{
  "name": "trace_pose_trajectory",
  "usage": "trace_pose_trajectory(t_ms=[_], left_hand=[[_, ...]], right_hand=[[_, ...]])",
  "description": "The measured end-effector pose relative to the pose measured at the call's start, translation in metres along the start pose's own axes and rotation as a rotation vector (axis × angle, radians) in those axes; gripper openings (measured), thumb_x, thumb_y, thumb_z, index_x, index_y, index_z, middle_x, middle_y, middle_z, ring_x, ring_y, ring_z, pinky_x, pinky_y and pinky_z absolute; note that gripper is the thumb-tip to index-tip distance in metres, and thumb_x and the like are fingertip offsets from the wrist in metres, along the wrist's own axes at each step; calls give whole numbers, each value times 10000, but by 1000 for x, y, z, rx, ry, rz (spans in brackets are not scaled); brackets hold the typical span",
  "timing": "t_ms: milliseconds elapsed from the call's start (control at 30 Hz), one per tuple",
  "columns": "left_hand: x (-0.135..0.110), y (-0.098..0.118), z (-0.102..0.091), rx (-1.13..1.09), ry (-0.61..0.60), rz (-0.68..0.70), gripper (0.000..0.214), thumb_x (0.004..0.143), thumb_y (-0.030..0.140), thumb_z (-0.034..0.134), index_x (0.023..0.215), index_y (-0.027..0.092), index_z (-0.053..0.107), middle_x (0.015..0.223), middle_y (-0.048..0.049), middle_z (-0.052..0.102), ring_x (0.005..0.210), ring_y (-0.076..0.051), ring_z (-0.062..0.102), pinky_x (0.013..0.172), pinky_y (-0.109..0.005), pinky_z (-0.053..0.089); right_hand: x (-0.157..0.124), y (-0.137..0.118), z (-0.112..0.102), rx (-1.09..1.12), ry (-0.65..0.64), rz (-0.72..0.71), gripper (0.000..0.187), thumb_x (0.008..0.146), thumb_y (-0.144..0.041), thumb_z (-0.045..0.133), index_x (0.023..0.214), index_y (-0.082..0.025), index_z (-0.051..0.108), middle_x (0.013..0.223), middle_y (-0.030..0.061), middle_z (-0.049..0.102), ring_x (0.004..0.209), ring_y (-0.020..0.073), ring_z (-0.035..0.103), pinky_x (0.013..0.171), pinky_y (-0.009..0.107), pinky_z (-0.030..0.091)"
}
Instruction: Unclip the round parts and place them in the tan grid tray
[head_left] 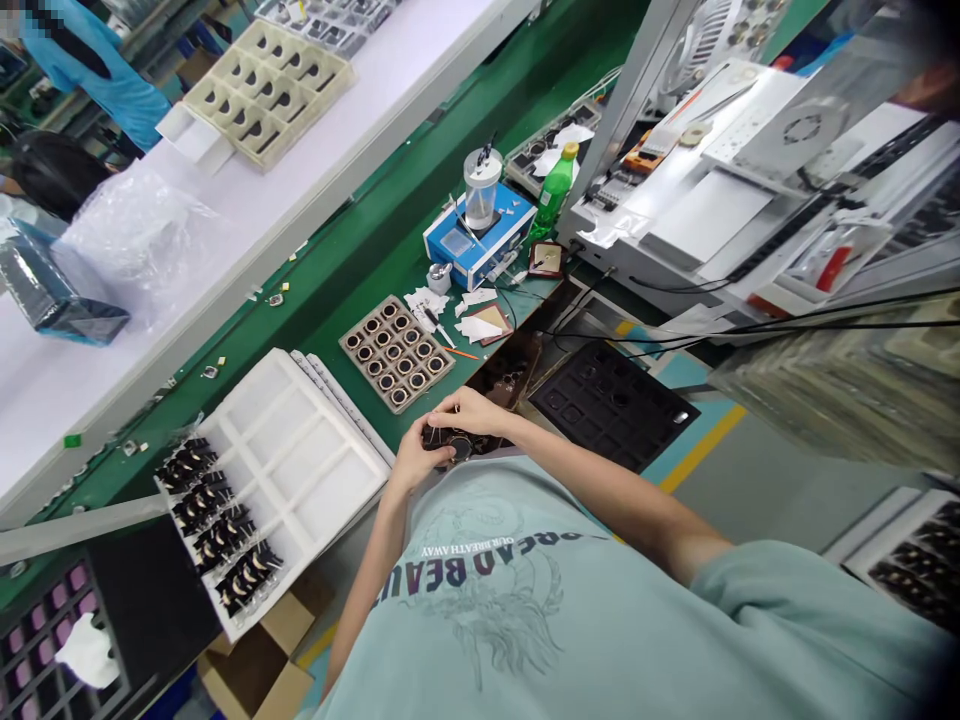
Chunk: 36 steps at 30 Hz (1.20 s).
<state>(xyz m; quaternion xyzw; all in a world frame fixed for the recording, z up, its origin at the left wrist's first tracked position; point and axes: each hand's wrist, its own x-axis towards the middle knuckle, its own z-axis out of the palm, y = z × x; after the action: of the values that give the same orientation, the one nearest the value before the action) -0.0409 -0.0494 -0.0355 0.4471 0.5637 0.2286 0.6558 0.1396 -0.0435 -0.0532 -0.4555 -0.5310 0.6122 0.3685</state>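
Observation:
My left hand and my right hand meet close to my chest, just over the bench's near edge. Both are closed on a small dark round part. The right fingers pinch its top and the left fingers cup it from the side. Just beyond my hands lies a brown tray filled with several ring-shaped parts. To the left is a white foam tray, with several dark parts in its near rows. A black moulded tray lies to the right.
On the green bench stand a blue box with a clear container, a green bottle and paper scraps. A white belt carries a cream tray and a plastic bag. A person in blue stands at the far left. Machines fill the right.

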Motion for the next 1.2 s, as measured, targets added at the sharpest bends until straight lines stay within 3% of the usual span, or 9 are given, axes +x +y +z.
trace_pose_trajectory(t_ms=[133, 267, 400, 500, 633, 767, 900, 1033, 1200], left_hand=[[-10, 3, -3, 73, -136, -147, 726, 554, 129, 863, 1231, 128, 602, 853, -58, 688, 679, -180, 655, 592, -296, 559], [-18, -5, -19, -18, -58, -283, 786, 589, 112, 870, 1301, 146, 539, 836, -41, 687, 670, -156, 663, 625, -284, 575], [-12, -16, -34, -246, 128, -329, 574, 672, 92, 824, 1192, 154, 591, 833, -21, 674, 655, -111, 649, 660, -261, 595], [1, -20, -28, -391, 108, -375, 397, 710, 58, 778, 1072, 142, 638, 845, -25, 687, 646, -99, 644, 638, -231, 594], [21, -23, 3, -496, -12, -464, 212, 758, 26, 713, 948, 114, 678, 855, -44, 704, 666, -99, 655, 637, -198, 582], [48, -22, 48, -472, -104, -509, 122, 798, 35, 679, 910, 84, 684, 802, -64, 693, 661, -115, 654, 637, -213, 571], [94, -15, 98, -471, -55, -643, 130, 907, 219, 603, 865, 101, 636, 709, -76, 635, 608, -147, 617, 578, -258, 542], [143, -10, 139, -563, 85, -770, 256, 980, 240, 371, 793, 158, 526, 601, -13, 491, 530, -138, 523, 587, -292, 530], [179, -11, 165, -567, 159, -794, 215, 965, 190, 344, 776, 194, 445, 604, 22, 421, 480, -111, 415, 606, -290, 508]], right_hand=[[1, 8, 3, -71, 112, 34, 484, 848, -559, 614, 787, -112, 789, 679, 42, 695, 653, 153, 582, 592, 234, 399], [-2, 28, 1, -56, 214, 95, 498, 815, -603, 647, 824, -124, 784, 709, 34, 700, 671, 167, 596, 607, 252, 425], [-10, 60, 7, -147, 207, 175, 540, 756, -600, 717, 1056, -154, 767, 1055, 108, 737, 978, 274, 651, 834, 349, 505], [-19, 74, 13, -81, 148, 85, 859, 600, -512, 870, 1356, -192, 615, 1410, 165, 571, 1271, 334, 534, 1022, 445, 451], [-32, 75, 11, 211, 66, -1, 796, 656, -481, 851, 1362, -218, 595, 1338, 133, 629, 1150, 275, 628, 976, 425, 496], [-46, 82, -13, 318, 306, 26, 570, 727, -452, 795, 1214, -184, 669, 1140, 98, 717, 876, 198, 685, 823, 356, 550], [-54, 88, -60, -71, 649, 215, 385, 769, -365, 751, 1088, -159, 692, 989, 91, 736, 859, 214, 679, 820, 346, 528], [-54, 82, -106, -602, 710, 430, 235, 811, -303, 707, 989, -151, 685, 943, 119, 727, 918, 270, 676, 861, 371, 494], [-65, 87, -133, -486, 870, 413, 451, 799, -353, 730, 1192, -160, 623, 1029, 124, 721, 973, 273, 676, 896, 378, 496]])
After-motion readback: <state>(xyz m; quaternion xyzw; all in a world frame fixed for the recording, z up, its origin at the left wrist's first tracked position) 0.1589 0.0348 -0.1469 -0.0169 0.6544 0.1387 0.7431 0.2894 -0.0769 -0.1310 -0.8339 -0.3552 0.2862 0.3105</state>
